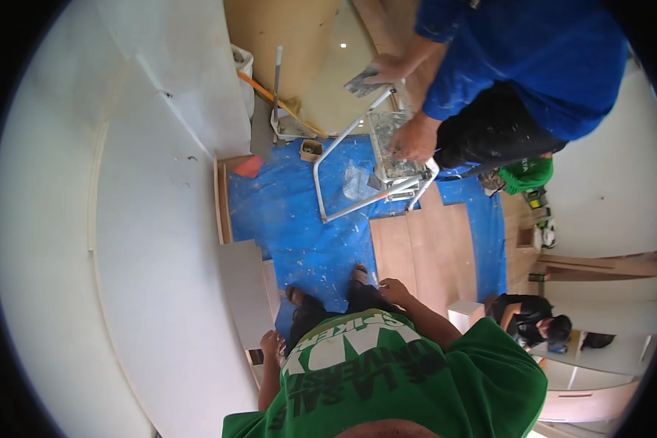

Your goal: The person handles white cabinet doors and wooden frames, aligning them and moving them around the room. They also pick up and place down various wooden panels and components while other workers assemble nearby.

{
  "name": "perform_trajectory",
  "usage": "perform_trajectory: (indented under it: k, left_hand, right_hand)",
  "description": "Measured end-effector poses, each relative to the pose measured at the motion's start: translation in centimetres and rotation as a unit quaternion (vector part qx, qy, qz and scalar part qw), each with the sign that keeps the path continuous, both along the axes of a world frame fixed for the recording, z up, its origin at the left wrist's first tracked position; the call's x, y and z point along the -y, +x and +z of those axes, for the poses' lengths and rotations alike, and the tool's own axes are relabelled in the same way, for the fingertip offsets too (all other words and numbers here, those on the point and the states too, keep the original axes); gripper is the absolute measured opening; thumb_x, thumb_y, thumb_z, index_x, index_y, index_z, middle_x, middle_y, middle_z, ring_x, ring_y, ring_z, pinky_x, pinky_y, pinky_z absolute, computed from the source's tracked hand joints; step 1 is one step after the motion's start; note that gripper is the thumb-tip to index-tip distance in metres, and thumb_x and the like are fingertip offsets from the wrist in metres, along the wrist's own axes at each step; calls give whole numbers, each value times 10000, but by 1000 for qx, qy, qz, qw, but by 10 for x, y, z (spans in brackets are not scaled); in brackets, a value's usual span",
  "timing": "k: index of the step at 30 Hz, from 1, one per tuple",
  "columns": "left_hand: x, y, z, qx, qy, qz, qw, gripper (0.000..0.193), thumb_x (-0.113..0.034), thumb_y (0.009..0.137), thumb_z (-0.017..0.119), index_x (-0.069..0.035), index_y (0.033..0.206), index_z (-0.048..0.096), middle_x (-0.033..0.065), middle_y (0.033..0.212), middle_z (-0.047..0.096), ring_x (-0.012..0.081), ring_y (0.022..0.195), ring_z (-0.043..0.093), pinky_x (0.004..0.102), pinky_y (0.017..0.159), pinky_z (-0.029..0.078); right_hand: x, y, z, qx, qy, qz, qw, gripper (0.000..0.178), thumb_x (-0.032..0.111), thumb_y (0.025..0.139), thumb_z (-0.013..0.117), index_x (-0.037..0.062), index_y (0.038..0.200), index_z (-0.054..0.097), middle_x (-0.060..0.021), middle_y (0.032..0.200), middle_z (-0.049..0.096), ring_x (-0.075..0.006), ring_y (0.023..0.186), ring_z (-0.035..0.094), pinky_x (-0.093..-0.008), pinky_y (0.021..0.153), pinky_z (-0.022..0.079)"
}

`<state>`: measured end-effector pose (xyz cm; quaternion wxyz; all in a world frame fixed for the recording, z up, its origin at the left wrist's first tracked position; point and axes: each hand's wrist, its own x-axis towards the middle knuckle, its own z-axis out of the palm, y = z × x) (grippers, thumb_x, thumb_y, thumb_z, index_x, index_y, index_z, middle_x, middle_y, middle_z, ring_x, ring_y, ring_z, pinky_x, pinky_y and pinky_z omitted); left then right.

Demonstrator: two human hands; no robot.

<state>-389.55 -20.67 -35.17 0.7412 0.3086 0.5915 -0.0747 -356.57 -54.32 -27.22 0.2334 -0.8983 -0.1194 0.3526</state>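
Note:
My left hand [271, 344] hangs low at my side, next to the pale boards [245, 292] by the wall. Its fingers are curled, and whatever may be in them is too small to tell. My right hand [395, 292] is closed in front of my thigh, above the near edge of the wood panels [434, 244] on the floor. A tiny pale bit shows at its fingertips, too small to name. Ahead, a person in a blue sleeve [467, 66] leans over a white-framed step ladder [320, 175], one hand over its paint-spattered top step [387, 142].
Blue sheeting [270, 197] covers the floor under my feet. A small cardboard box [311, 150] and a clear plastic bag [358, 181] lie near the ladder. Another person in black [525, 314] works at the right; one in green [525, 175] is beyond the ladder. A wall [168, 219] runs along my left.

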Motion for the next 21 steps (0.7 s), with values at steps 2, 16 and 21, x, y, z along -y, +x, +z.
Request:
perform_trajectory:
  k: [2,16,21]
  left_hand:
    - [-2,18,5,21,181,-145,973,157,-212,800,659,-86,824,569,55,812,586,236,766,600,362,673,507]
    - [84,203,57,70,383,-593,704,249,-192,834,604,-17,1000,666,140,876,671,251,739,634,364,693,511]
    - [103,252,66,125,425,-623,644,272,-222,831,599,5,959,675,167,905,674,265,783,637,345,752,496]
  right_hand:
    - [5,0,13,-6,14,-31,999,371,281,778,600,13,1029,648,-204,903,671,-336,837,655,-400,771,511]
    - [248,-16,-62,24,-52,-269,961,407,302,740,595,35,1044,642,-204,1080,631,-357,1042,587,-410,915,463]
    - [271,-40,-43,-35,-66,-282,957,377,340,761,591,28,967,638,-213,978,640,-386,932,607,-444,860,475]
